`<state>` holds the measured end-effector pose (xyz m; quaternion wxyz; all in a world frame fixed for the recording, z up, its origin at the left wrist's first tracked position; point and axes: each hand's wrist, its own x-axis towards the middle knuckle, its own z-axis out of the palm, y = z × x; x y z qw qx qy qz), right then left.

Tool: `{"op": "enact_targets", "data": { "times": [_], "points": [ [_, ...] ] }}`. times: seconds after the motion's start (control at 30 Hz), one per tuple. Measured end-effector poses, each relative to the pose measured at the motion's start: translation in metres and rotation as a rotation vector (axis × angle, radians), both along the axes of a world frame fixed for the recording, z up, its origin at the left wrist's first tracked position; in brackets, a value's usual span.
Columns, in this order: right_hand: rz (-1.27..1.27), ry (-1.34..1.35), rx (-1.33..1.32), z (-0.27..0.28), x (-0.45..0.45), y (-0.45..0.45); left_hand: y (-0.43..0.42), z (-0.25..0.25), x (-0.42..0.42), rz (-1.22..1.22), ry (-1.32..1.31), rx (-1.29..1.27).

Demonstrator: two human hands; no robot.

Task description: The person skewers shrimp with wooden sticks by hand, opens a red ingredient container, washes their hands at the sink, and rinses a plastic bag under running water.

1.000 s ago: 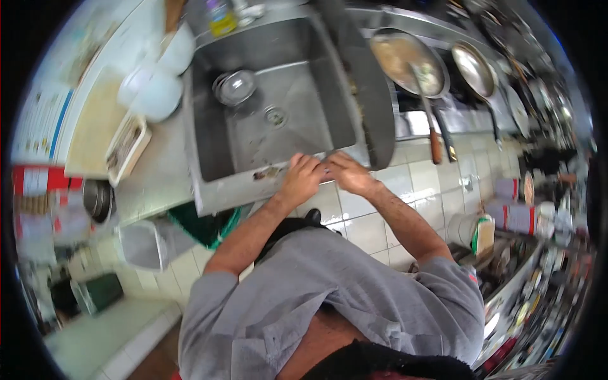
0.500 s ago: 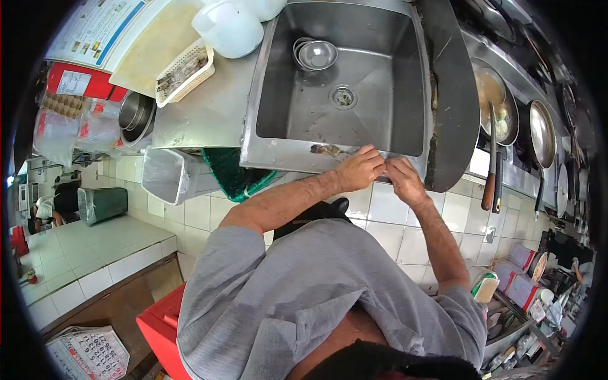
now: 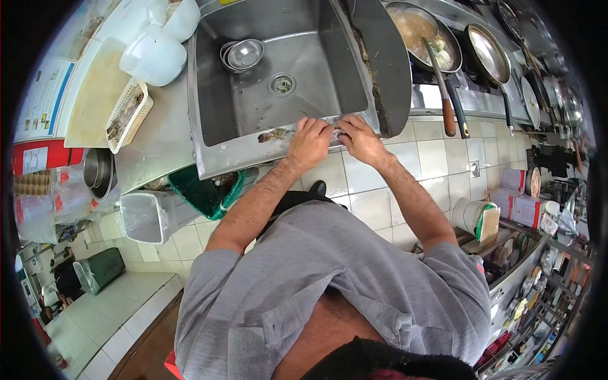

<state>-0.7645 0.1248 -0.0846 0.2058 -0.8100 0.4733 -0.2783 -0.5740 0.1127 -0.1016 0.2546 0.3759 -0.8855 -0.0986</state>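
Note:
My left hand point(image 3: 310, 143) and my right hand point(image 3: 363, 139) are close together over the front rim of the steel sink point(image 3: 218, 158). Both have their fingers bent and pinched around something small and pale, largely covered by the fingers, whose kind I cannot make out. Left of my left hand, a small brown shrimp-like piece point(image 3: 268, 136) lies on the wet rim. Small metal bowls point(image 3: 246, 54) sit inside the basin, beyond the hands, near the drain point(image 3: 281, 84).
A cream plastic basket point(image 3: 134, 120) of greyish shrimp-like pieces and white containers point(image 3: 154, 56) stand left of the sink. Below are a green-lined bin point(image 3: 196, 196) and a clear tub point(image 3: 142, 218). Pans point(image 3: 489, 54) with protruding handles occupy the stove at right.
The view has shifted, so the sink appears farther left and higher. My hands have drawn slightly apart along the rim, still pinching, with their backs turned more upward.

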Motion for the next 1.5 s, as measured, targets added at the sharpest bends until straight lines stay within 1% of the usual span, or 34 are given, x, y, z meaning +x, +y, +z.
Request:
{"op": "enact_targets", "data": {
  "times": [0.07,0.1,0.17,0.2,0.27,0.33,0.4,0.47,0.5,0.57,0.6,0.67,0.7,0.73,0.77,0.83,0.9,0.97,1.07,1.17,1.23,1.27,1.33,1.37,1.4,1.47,1.5],
  "points": [
    [-0.051,0.012,0.014,-0.003,-0.004,0.002,0.003,0.006,0.003,0.047,0.09,0.08],
    [-0.044,0.01,0.028,-0.002,-0.007,0.002,0.005,0.015,0.009,0.04,0.092,0.078],
    [-0.041,0.008,0.044,-0.005,-0.014,0.002,0.008,0.036,0.034,0.113,0.07,0.076],
    [-0.029,-0.001,0.046,-0.01,-0.017,0.001,0.008,0.036,0.048,0.11,0.068,0.077],
    [-0.011,-0.012,0.047,-0.015,-0.015,0.002,0.007,0.034,0.075,0.204,-0.027,0.125],
    [-0.03,-0.002,0.037,-0.014,-0.014,0.002,0.005,0.025,0.092,0.208,-0.077,0.162],
    [-0.032,0.0,0.017,-0.016,-0.012,0.001,0.006,0.022,0.095,0.207,-0.123,0.201],
    [-0.029,0.002,-0.001,-0.017,-0.012,0.001,0.008,0.026,0.096,0.222,-0.159,0.305],
    [-0.041,-0.007,0.021,-0.016,-0.011,0.0,0.01,0.025,0.097,0.226,-0.16,0.305],
    [-0.054,-0.017,0.043,-0.013,-0.011,0.0,0.012,0.022,0.098,0.244,-0.066,0.234],
    [-0.051,-0.007,0.081,-0.011,-0.011,0.0,0.012,0.021,0.1,0.244,-0.066,0.233],
    [-0.047,0.002,0.118,-0.004,-0.012,0.0,0.012,0.02,0.106,0.219,0.036,0.233],
    [-0.056,-0.041,0.264,0.006,-0.011,-0.001,0.011,0.024,0.106,0.22,0.035,0.23],
    [-0.064,-0.083,0.41,0.012,-0.011,-0.002,0.011,0.028,0.106,0.231,0.085,0.303],
    [-0.062,-0.084,0.408,0.011,-0.011,-0.002,0.01,0.033,0.106,0.241,0.136,0.374],
    [-0.056,-0.046,0.279,0.011,-0.012,-0.003,0.008,0.049,0.1,0.227,0.12,0.334],
    [-0.044,-0.014,0.227,0.015,-0.006,-0.004,0.007,0.068,0.091,0.216,0.106,0.296],
    [-0.031,0.018,0.169,0.021,0.004,-0.006,0.003,0.088,0.078,0.129,0.042,0.149],
    [0.008,0.023,0.194,0.028,0.019,-0.009,-0.002,0.117,0.06,0.084,0.037,0.085],
    [0.068,0.005,0.257,0.027,0.029,-0.016,-0.012,0.135,0.055,0.066,0.053,0.07],
    [-0.028,-0.022,0.441,0.027,0.033,-0.022,-0.02,0.148,0.061,0.064,0.077,0.061],
    [-0.021,-0.016,0.438,0.027,0.035,-0.025,-0.023,0.153,0.066,0.06,0.1,0.058],
    [-0.042,-0.274,0.729,0.032,0.046,-0.036,-0.033,0.162,0.082,0.08,0.124,0.073],
    [0.015,-0.363,0.61,0.008,0.049,-0.045,-0.037,0.165,0.096,0.099,0.142,0.091],
    [0.056,-0.351,0.606,0.011,0.056,-0.054,-0.042,0.166,0.112,0.139,0.144,0.076],
    [0.055,-0.478,0.676,0.023,0.086,-0.068,-0.051,0.168,0.152,0.142,0.196,0.048],
    [0.102,-0.468,0.675,0.031,0.107,-0.079,-0.054,0.173,0.175,0.196,0.176,0.076]
  ]
}}
